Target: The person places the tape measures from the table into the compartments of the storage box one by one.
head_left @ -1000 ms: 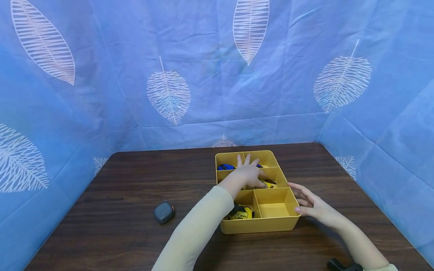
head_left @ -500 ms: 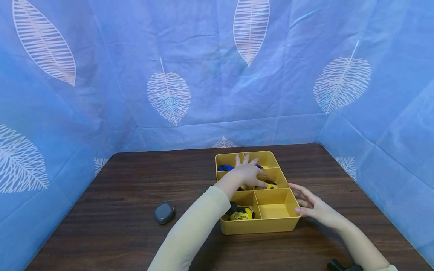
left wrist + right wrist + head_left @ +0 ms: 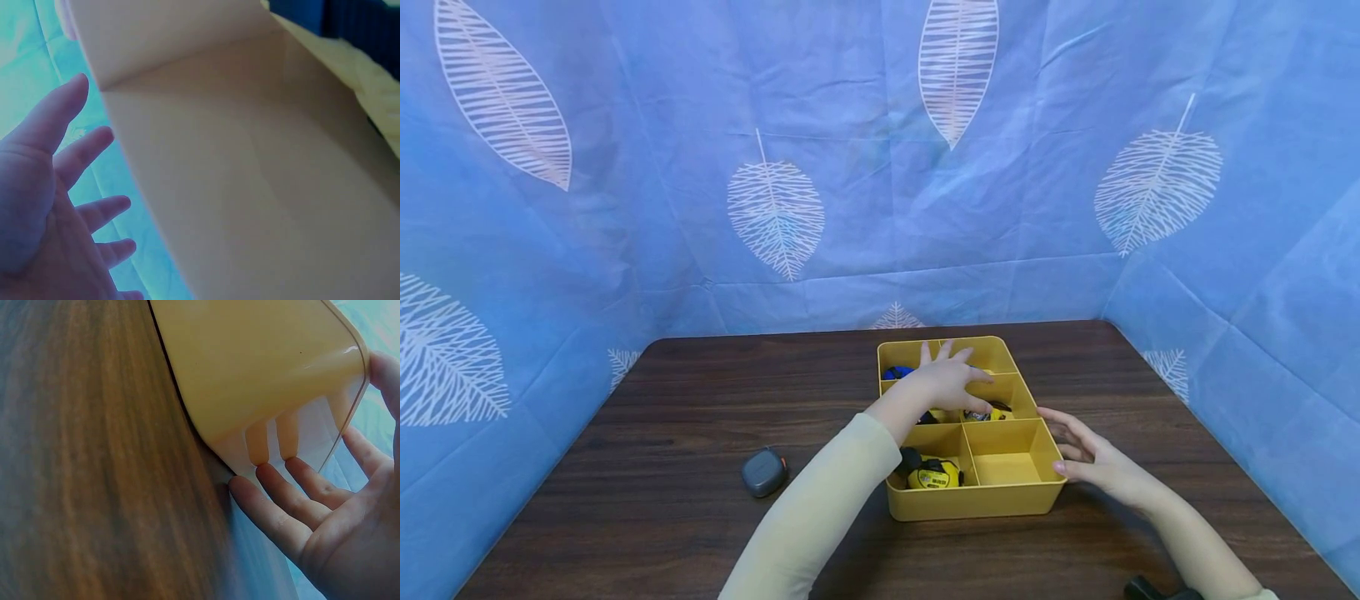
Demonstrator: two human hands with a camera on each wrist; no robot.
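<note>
A yellow six-compartment box point(image 3: 970, 500) stands on the table. My left hand point(image 3: 942, 385) is over its middle and back compartments, fingers spread, palm down and holding nothing. In the left wrist view, that hand point(image 3: 50, 206) is beside a box wall, thumb apart from the fingers. Below it a yellow-and-black tape measure point(image 3: 992, 413) lies in the middle right compartment. Another yellow tape measure point(image 3: 936, 474) sits front left, and a blue-and-black round item point(image 3: 897, 372) back left. My right hand point(image 3: 1093, 457) rests its fingertips on the box's right outer side, thumb near the front corner.
Left of the box, a small dark grey rounded case point(image 3: 764, 472) with an orange-red tab lies on the dark wood table point(image 3: 662, 500). A blue leaf-patterned cloth point(image 3: 850, 208) hangs around the back and sides. A black device point(image 3: 1157, 590) shows by the right wrist.
My left hand and sleeve have shifted slightly left, uncovering more of the tape measures in the middle right and front left compartments. The right hand and the box have stayed put.
</note>
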